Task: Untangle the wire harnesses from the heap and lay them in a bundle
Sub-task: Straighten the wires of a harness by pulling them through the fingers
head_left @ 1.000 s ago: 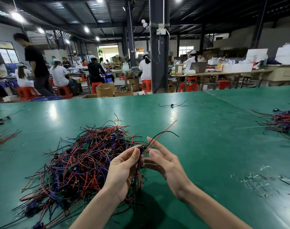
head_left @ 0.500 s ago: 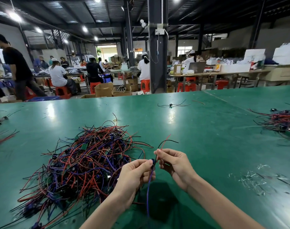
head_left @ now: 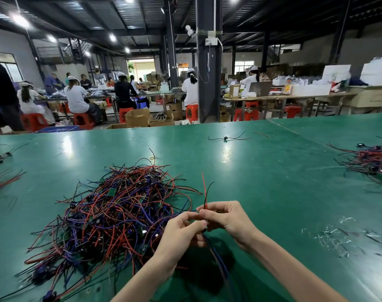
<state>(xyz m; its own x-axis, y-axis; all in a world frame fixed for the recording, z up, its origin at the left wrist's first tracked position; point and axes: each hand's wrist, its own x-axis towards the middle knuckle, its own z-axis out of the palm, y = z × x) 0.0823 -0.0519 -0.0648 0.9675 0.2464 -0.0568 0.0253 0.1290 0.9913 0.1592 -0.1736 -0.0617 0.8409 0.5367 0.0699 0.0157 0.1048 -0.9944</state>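
A tangled heap point(head_left: 111, 214) of red, black and blue wire harnesses lies on the green table point(head_left: 262, 192), left of centre. Just right of the heap, both hands hold one harness point(head_left: 205, 192) above the table. My left hand point(head_left: 181, 234) pinches it from the left and my right hand point(head_left: 227, 219) pinches it from the right, fingertips almost touching. Its red and black ends stick up above my right fingers. Its blue and black wires hang down toward me between my forearms.
A bundle of sorted harnesses point(head_left: 373, 160) lies at the right edge of the table. A single loose harness point(head_left: 227, 138) sits far back. More wires point(head_left: 0, 179) lie at the left edge. Clear plastic scraps point(head_left: 338, 234) are at the right front. Workers sit at benches beyond.
The hands have drawn closer to me and together, with the harness pulled free of the heap. Its red and black ends now point up, and the blue wires hang lower.
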